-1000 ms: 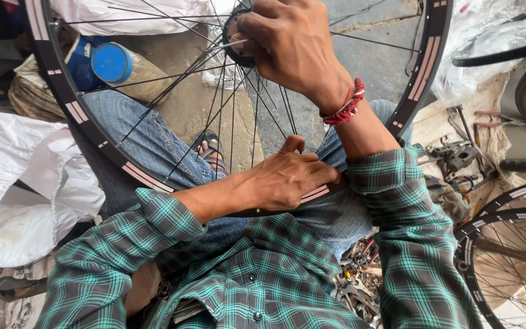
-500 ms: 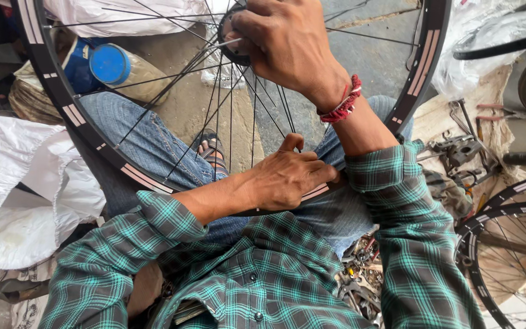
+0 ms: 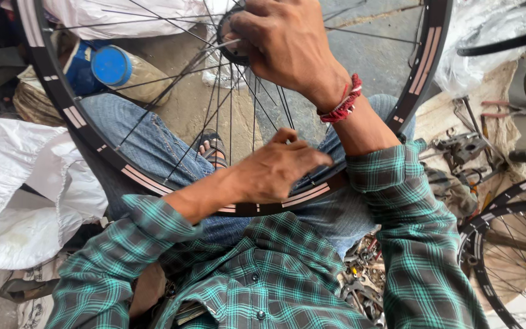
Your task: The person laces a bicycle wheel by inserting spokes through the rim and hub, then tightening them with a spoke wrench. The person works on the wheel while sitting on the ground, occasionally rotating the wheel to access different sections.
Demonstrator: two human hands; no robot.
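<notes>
Head view: left hand (image 3: 275,167) pinches crowded wheel rim (image 3: 74,116) edge.

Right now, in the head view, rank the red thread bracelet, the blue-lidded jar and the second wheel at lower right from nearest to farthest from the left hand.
Measured from the left hand on the black rim:
1. Red thread bracelet, just up and right, on the other wrist.
2. Blue-lidded jar, upper left, seen through the spokes.
3. Second wheel, lower right on the ground.
</notes>
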